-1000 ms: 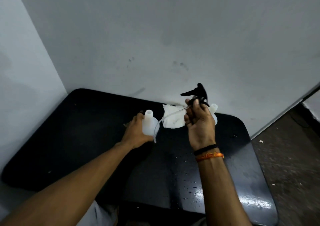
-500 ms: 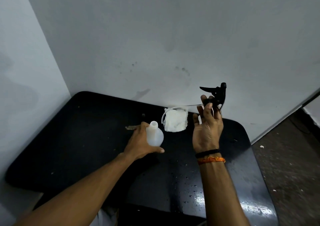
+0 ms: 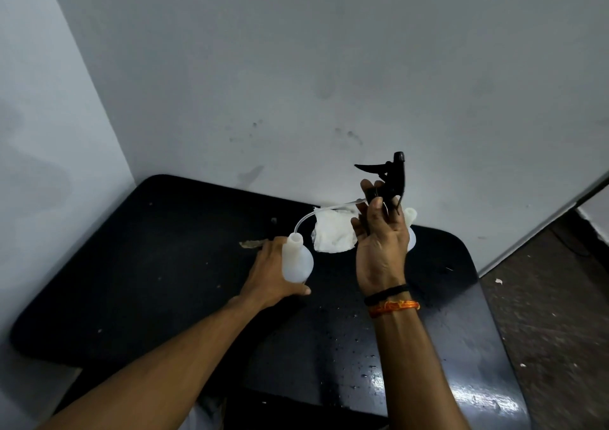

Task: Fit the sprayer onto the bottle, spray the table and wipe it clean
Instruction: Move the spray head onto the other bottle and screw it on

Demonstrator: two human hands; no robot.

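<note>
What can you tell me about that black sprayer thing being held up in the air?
The sprayer is a black plastic trigger head, held raised above the table by the right hand, whose fingers wrap its collar. Its trigger lever points left. A thin clear tube curves from its base down to the mouth of the white bottle that the left hand steadies. It is not yet screwed on.

Plastics, cloth and a shiny dark tabletop

The bottle (image 3: 297, 261) looks like translucent white plastic with a smooth, matt surface; its thin tube (image 3: 304, 219) is clear and flexible. The sprayer (image 3: 389, 179) is black plastic, slightly glossy. The cloth (image 3: 333, 233) is white, soft and crumpled. The table (image 3: 164, 265) has a black, smooth top, glossy near the front where light reflects and small wet drops show. The wall (image 3: 296, 67) is matt painted, with some stains.
</note>
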